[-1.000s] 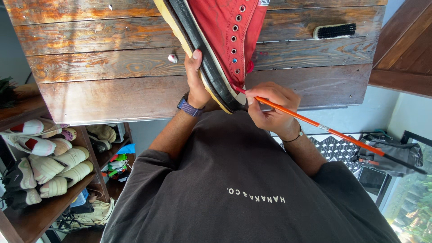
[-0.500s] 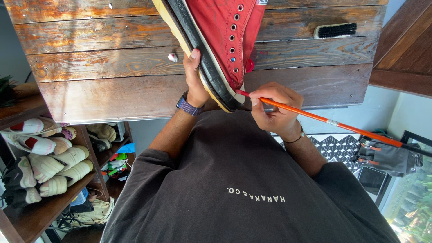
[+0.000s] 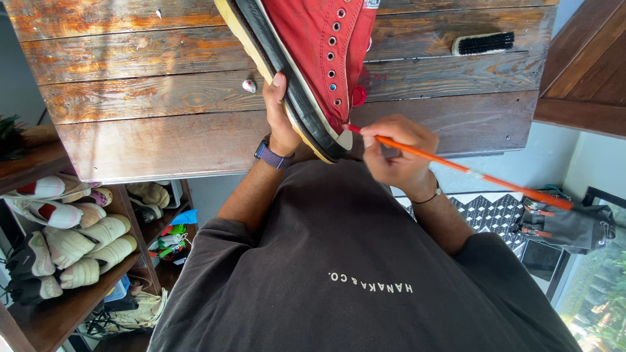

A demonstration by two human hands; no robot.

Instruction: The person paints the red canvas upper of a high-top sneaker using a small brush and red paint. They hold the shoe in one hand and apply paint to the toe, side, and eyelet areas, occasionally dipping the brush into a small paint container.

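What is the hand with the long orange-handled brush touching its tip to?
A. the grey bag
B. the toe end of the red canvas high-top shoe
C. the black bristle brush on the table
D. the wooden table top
B: the right hand holds the long orange-handled brush with its tip at the toe end of the red canvas high-top shoe, which the left hand steadies.

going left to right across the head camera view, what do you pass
Pale shoes on the shelf → left hand under the sole → red high-top sneaker → right hand holding the orange brush → black-bristled brush on the table → grey bag.
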